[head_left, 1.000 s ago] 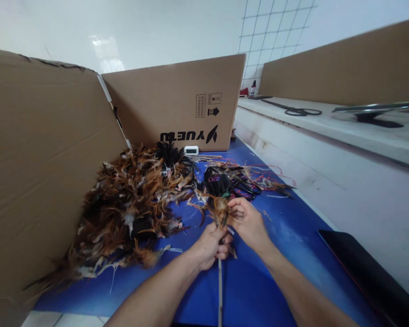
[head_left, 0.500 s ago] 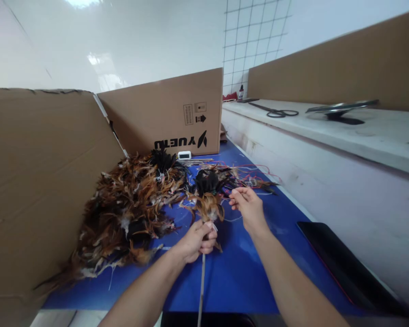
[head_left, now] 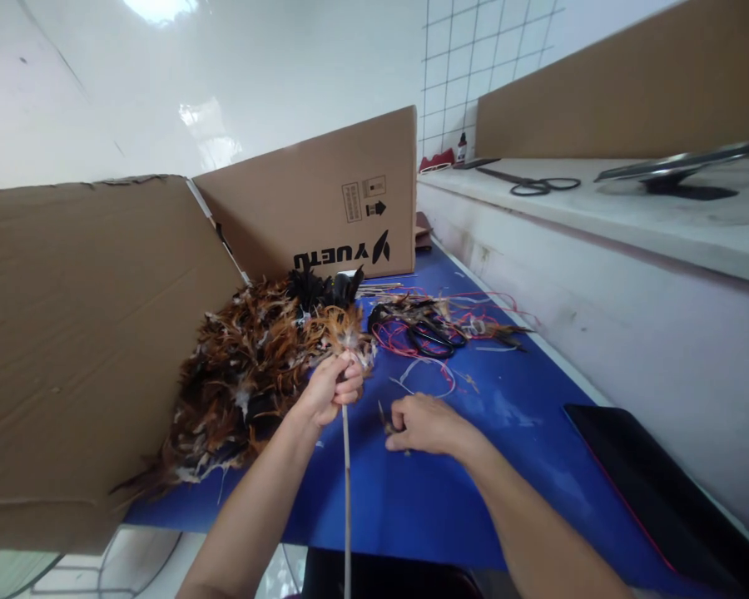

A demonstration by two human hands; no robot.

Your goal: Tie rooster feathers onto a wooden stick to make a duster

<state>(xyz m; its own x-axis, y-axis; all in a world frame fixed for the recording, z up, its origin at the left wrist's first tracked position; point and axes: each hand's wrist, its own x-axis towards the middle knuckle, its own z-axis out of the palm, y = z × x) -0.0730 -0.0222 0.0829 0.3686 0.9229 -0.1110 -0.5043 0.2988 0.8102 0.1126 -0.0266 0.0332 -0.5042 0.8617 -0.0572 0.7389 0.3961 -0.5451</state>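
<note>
My left hand (head_left: 334, 389) is closed round a thin pale stick (head_left: 348, 499), just below a tuft of brown and black feathers (head_left: 348, 324) at its far end. The stick runs down toward me past the table's near edge. Lower and to the right, my right hand (head_left: 428, 426) is over the blue table, its thumb and fingers curled together on a small brownish feather (head_left: 386, 420). Left of the stick lies a large heap of brown feathers (head_left: 250, 366), partly behind my left hand.
Black-handled scissors (head_left: 437, 339), red cord (head_left: 390, 339) and loose feathers lie farther back on the blue table (head_left: 499, 466). Cardboard panels (head_left: 100, 349) stand at left and back. A black mat (head_left: 649, 491) lies at right; another pair of scissors (head_left: 540, 185) rests on the white ledge.
My left hand has moved left and forward with the stick, bringing the tuft beside the heap. My right hand has come down toward the table and closed on the small feather. The view has shifted.
</note>
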